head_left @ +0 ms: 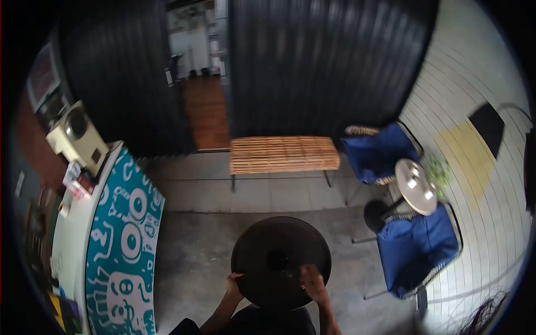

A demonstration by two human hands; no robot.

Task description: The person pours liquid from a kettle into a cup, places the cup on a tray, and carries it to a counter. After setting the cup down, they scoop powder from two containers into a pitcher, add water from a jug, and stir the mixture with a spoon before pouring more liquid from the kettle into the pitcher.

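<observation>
A dark brown, almost black round disc (259, 237) lies in front of my body, above my dark-clothed legs. At its middle is a darker round hub or raised spot, too dim to make out. My left hand (234, 287) grips the disc's left rim, with the thumb over the edge. Over the right part of the top surface is my right hand (313, 283), its fingers curled and pressed together. Whether a small thing is in those fingers is hidden.
A slatted wooden bench (285, 154) stands ahead by black corrugated panels (324, 72). On the right are two blue chairs (419, 251) and a small round table (413, 192). A teal patterned counter (125, 240) bears a cream machine (78, 137) on the left.
</observation>
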